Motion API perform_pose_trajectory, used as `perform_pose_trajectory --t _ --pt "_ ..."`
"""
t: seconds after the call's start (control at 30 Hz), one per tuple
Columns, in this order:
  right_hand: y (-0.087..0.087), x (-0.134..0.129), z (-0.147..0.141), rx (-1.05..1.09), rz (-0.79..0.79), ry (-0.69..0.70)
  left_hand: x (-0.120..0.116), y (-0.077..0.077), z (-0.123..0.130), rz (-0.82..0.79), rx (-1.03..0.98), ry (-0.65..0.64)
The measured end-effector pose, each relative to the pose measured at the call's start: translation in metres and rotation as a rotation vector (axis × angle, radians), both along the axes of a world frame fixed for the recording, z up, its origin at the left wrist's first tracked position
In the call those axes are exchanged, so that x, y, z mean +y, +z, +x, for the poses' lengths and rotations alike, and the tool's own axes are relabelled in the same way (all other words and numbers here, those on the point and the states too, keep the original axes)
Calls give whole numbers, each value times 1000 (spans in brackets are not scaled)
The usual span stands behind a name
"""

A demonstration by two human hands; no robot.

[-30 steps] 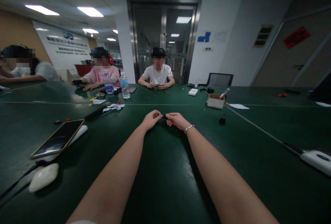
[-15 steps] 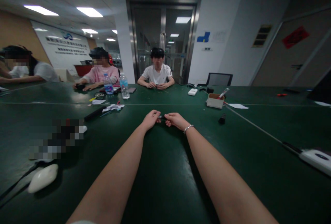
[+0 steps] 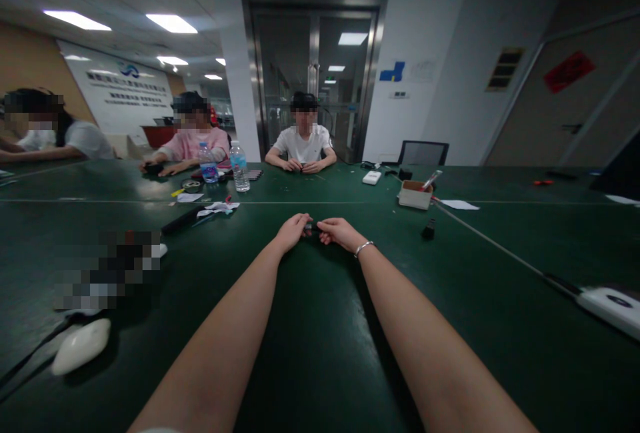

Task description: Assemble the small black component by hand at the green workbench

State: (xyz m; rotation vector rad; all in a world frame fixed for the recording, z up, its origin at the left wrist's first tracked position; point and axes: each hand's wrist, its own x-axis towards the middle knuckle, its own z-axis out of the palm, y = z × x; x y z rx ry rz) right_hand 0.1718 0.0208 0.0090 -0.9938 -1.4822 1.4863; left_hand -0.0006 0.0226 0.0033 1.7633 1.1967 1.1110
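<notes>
Both my arms reach forward over the green table [image 3: 310, 353]. My left hand [image 3: 292, 233] is closed in a pinch at the left end of a small dark object [image 3: 313, 227], which has a paler bit toward that side. At its right end, the fingertips of my right hand [image 3: 342, 233] are pinched together on the same piece. It bridges the narrow gap between the hands, too small to name, and the fingers hide both its ends. A silvery bracelet [image 3: 363, 249] circles my right wrist.
To the right are a small black object [image 3: 429, 229], an open box [image 3: 415, 195] with a pen, and a white device [image 3: 610, 303] on a cable. A rounded white object [image 3: 81, 347] lies left. Bottles [image 3: 240, 167] and seated people [image 3: 303, 143] are across the table.
The whole view has shifted very slightly. Both hands keep their pinch on the small object, and a little more of its dark part shows between them.
</notes>
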Motion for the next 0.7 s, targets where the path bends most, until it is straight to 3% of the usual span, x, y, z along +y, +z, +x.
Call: perform_pose_trajectory --t 0.17,0.5,0.7 --pt "1 -1 0 10 2 11 5 -7 -2 88 12 -9" --pt "-1 1 0 3 1 3 -2 1 -1 39 -4 17" --pt "0 1 0 -14 4 1 2 -4 -1 66 52 -5"
